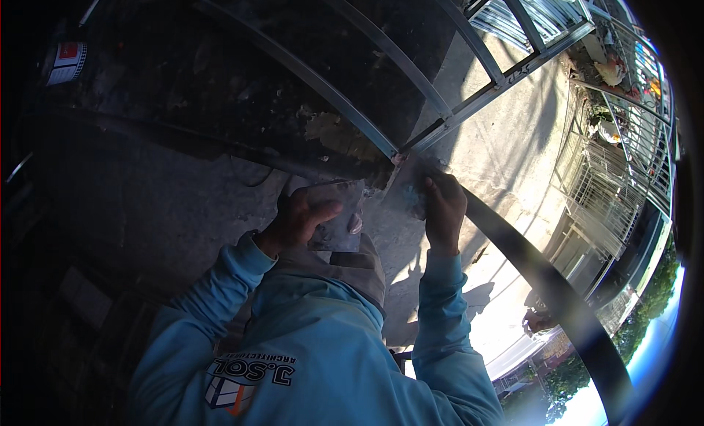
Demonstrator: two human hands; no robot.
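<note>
My left hand (299,219) grips a flat grey plate (336,210), its thumb lying across the top. A small pinkish lump of what looks like putty (355,223) sits on the plate. My right hand (446,202) is closed, its fingers pinching a flat, blurred piece (408,191), perhaps a spreader; its kind is unclear. That piece is just below the near corner of a metal tube frame (381,141). A pinkish smear (398,159) shows on this corner, and pale patches mark another joint farther along the frame.
The frame lies over a dark, stained tabletop (220,89). A can with a red and white label (67,63) stands far left. A dark blurred band (546,279) crosses the right side. Beyond are sunlit concrete floor (506,147) and metal grilles (605,191).
</note>
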